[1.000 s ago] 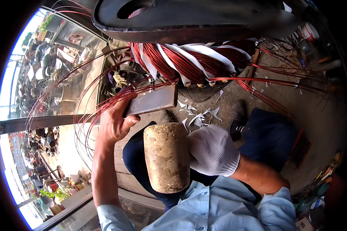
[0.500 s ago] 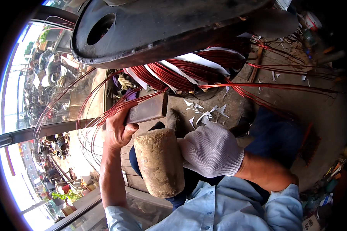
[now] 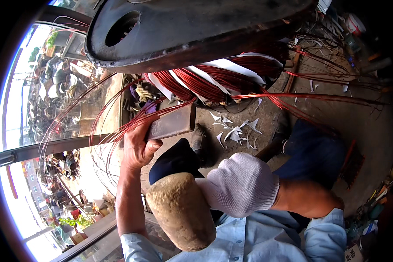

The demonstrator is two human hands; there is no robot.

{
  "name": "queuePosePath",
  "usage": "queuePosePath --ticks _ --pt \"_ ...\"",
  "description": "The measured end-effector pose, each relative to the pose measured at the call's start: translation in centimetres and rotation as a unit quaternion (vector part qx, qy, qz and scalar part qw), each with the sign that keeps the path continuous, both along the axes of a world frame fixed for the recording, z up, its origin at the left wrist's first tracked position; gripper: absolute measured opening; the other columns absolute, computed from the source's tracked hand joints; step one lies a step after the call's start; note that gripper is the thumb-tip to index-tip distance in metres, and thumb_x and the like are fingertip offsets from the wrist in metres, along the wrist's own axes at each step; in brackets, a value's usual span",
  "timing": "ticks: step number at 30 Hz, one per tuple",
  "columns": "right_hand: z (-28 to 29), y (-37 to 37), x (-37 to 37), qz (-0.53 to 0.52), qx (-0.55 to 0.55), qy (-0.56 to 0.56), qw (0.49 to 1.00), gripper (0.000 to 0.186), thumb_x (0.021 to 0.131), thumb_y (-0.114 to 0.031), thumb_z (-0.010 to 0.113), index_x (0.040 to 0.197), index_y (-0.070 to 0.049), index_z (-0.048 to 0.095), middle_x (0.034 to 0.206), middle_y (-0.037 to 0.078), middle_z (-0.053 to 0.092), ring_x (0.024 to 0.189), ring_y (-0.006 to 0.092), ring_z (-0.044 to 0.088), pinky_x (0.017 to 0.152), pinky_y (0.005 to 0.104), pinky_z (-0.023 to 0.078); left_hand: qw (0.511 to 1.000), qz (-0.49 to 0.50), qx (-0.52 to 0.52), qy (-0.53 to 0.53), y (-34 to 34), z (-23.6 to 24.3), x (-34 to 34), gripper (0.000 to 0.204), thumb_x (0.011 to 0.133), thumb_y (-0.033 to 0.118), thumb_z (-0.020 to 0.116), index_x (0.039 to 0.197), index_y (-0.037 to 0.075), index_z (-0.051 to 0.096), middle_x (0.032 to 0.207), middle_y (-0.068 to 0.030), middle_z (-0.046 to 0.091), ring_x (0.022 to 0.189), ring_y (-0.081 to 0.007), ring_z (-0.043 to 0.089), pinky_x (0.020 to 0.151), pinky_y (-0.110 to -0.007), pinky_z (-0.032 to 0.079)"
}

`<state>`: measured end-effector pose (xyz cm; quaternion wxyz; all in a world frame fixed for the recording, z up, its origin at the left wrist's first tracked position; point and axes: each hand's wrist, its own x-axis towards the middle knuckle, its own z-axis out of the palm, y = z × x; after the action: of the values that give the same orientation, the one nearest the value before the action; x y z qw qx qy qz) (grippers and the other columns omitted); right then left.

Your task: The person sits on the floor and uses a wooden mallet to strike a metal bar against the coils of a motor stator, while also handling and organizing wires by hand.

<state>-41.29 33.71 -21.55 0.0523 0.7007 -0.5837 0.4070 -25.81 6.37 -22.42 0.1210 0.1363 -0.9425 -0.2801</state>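
Note:
My bare left hand (image 3: 139, 146) grips a flat grey rectangular block (image 3: 170, 121), its upper end touching loose red wires (image 3: 131, 120) below the coil winding. The winding (image 3: 201, 76) has bundles of red wire alternating with diagonal white strips, under a black metal housing (image 3: 192, 30) with an oval hole. My right hand (image 3: 238, 185), in a white knit glove, is closed on a mallet; its worn, cylindrical tan head (image 3: 179, 207) is held low in front of my shirt. The handle is hidden by the glove.
White scraps (image 3: 233, 133) lie on the concrete floor (image 3: 218, 113) between my shoes. A glass panel in a metal frame (image 3: 52, 144) is at the left, with piled items beyond. Cluttered tools (image 3: 375, 205) line the right edge, and red wire ends extend rightward.
My right hand has brought the mallet downward, toward my body, its head now tilted. The housing and winding shifted in view; my left hand still grips the block against the wires.

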Motion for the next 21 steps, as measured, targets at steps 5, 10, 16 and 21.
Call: queuePosePath --ticks 5,10,16,21 --pt "-0.9 -1.6 -1.2 -0.084 0.056 -0.05 0.994 0.019 0.084 -0.025 0.065 0.075 -0.011 0.056 0.063 0.004 0.049 0.053 0.0216 0.055 0.049 0.0383 0.041 0.999 0.021 0.024 -0.023 0.4 0.4 -0.1 0.086 0.088 0.076 0.059 0.122 -0.003 0.066 0.112 -0.0247 0.069 0.107 -0.0401 0.068 0.094 -0.043 0.052" --pt "-0.1 -0.8 0.0 -0.033 0.088 -0.081 0.992 0.027 0.083 -0.034 0.071 0.081 -0.01 0.057 0.065 0.005 0.051 0.057 0.0241 0.058 0.051 0.0415 0.045 1.0 -0.014 0.01 -0.007 0.8 1.3 -1.0 0.083 0.091 0.073 0.056 0.122 -0.004 0.065 0.106 -0.0231 0.07 0.099 -0.0405 0.069 0.09 -0.041 0.053" --pt "-1.2 2.3 -0.2 -0.017 0.111 -0.056 0.992 0.031 0.078 -0.032 0.077 0.09 -0.008 0.062 0.069 0.005 0.05 0.06 0.0244 0.057 0.054 0.0404 0.043 0.999 -0.018 0.033 -0.038 1.9 1.9 -0.2 0.078 0.095 0.07 0.053 0.119 -0.003 0.064 0.089 -0.0232 0.066 0.081 -0.0429 0.066 0.073 -0.045 0.052" --pt "-2.5 4.8 0.1 -0.03 0.151 -0.05 0.987 0.034 0.077 -0.031 0.078 0.095 -0.006 0.065 0.073 0.006 0.054 0.062 0.0253 0.057 0.056 0.0401 0.044 0.995 -0.001 0.049 -0.087 4.8 3.3 1.5 0.069 0.1 0.061 0.052 0.128 -0.002 0.058 0.092 -0.0232 0.069 0.084 -0.0432 0.069 0.074 -0.045 0.054"
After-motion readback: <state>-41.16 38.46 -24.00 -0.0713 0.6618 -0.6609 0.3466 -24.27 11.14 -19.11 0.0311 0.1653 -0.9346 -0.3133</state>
